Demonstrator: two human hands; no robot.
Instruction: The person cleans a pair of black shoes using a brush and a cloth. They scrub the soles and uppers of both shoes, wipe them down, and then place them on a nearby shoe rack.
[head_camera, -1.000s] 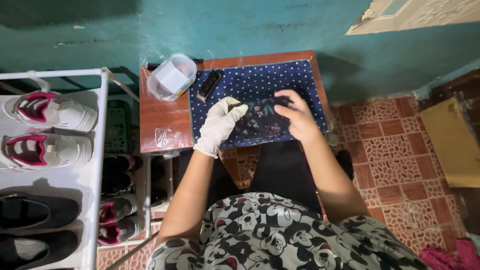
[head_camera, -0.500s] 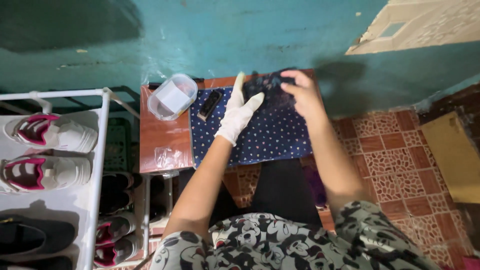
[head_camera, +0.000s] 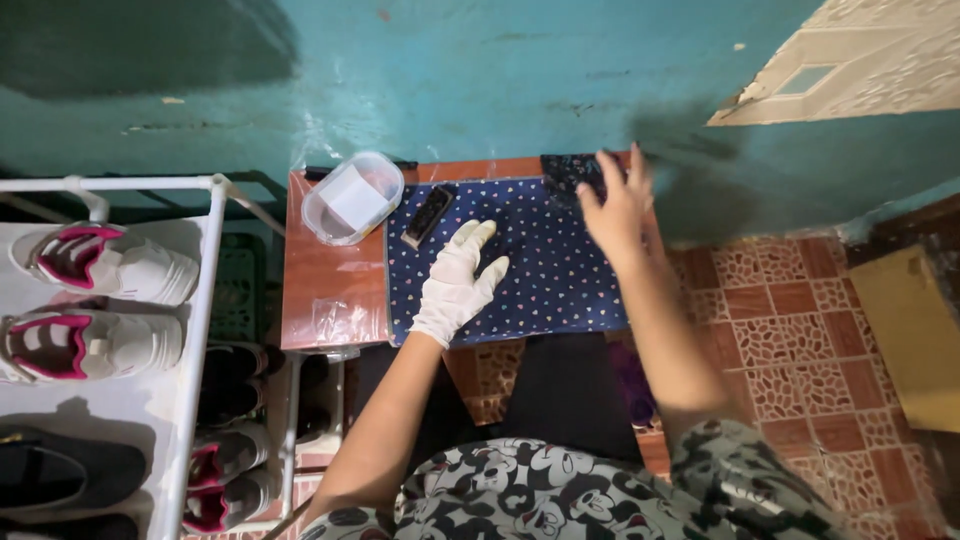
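Seen from above: a small reddish-brown wooden surface, glossy, set against a rough teal wall. Spread over most of it, a navy cloth, soft and rectangular, dotted with tiny pale hearts. Left hand in a thin white latex glove, fingers spread and flat on the cloth, gripping nothing. Right hand bare, fingers splayed open, reaching to the far edge of the cloth and touching a dark patterned item bunched by the wall; possibly folded fabric, though blur leaves that unclear. Just left of the gloved fingers, a slim black rectangular object lying slantwise across the cloth's edge. Beside it at the far left corner, a clear plastic container with rounded corners, holding something white and square. Near the front left, a crumpled scrap of clear plastic film, touching the bare wood. To the left, a white metal-tube shoe rack with fabric shelves, bearing white sneakers with pink linings and flat black shoes. Underfoot, patterned red and cream floor tiles. At the far right, a flat yellowish board.
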